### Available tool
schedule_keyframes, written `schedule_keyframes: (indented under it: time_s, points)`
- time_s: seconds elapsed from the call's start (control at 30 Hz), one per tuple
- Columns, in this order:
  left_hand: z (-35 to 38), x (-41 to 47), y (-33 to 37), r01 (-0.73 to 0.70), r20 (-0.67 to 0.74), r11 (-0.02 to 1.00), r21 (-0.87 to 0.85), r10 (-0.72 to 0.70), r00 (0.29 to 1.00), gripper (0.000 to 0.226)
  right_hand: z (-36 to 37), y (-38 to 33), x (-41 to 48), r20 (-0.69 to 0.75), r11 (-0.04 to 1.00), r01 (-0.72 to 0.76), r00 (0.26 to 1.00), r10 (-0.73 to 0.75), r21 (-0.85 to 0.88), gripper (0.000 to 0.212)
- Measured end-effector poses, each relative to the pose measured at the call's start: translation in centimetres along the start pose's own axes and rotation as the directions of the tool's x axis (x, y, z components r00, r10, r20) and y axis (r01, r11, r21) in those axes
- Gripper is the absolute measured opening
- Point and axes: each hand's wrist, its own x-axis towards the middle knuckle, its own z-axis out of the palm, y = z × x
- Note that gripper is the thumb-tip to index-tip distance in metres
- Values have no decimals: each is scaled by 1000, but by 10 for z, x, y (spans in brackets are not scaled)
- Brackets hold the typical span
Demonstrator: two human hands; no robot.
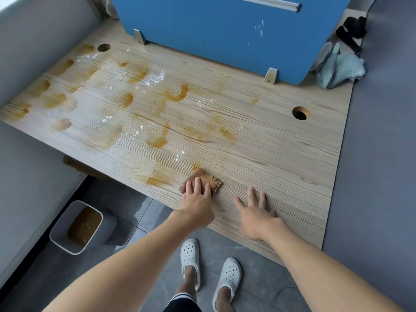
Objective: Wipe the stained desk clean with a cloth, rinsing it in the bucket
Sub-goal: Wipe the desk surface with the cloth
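A light wooden desk (281, 154) carries many orange-brown stains (177, 95) and white powder specks across its left and middle. A small brown, stain-soaked cloth (210, 179) lies near the front edge. My left hand (197, 202) presses flat on the cloth with straight fingers. To its right, my right hand (255, 213) rests flat on bare desk, fingers spread. A white bucket (63, 233) of murky brown water stands on the floor to the lower left, under the desk's edge.
A blue divider panel (225, 30) stands along the desk's back. A pale teal cloth (342, 70) and a black object (352, 30) lie at the back right corner. Two cable holes (300, 113) pierce the desk. My feet in white clogs (190, 257) stand on grey tiles.
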Motion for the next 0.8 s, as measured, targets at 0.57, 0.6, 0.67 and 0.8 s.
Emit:
schedule_keyframes:
  time_s: [0.57,0.6,0.67,0.8]
  points:
    - [-8,2,6,-55,92,998,42,51,994,89,-14,1,0,6,996,-10,1000,10,92,85]
    - [-8,4,4,-64,92,997,37,60,994,88,-19,2,1,-20,995,-7,1000,9,96,81]
    - [-16,11,1,-70,62,997,29,68,996,86,-27,5,5,-95,996,-8,995,16,86,79]
    - [-28,22,1,-71,48,997,15,70,996,85,-30,3,12,-74,993,-39,996,48,113,94]
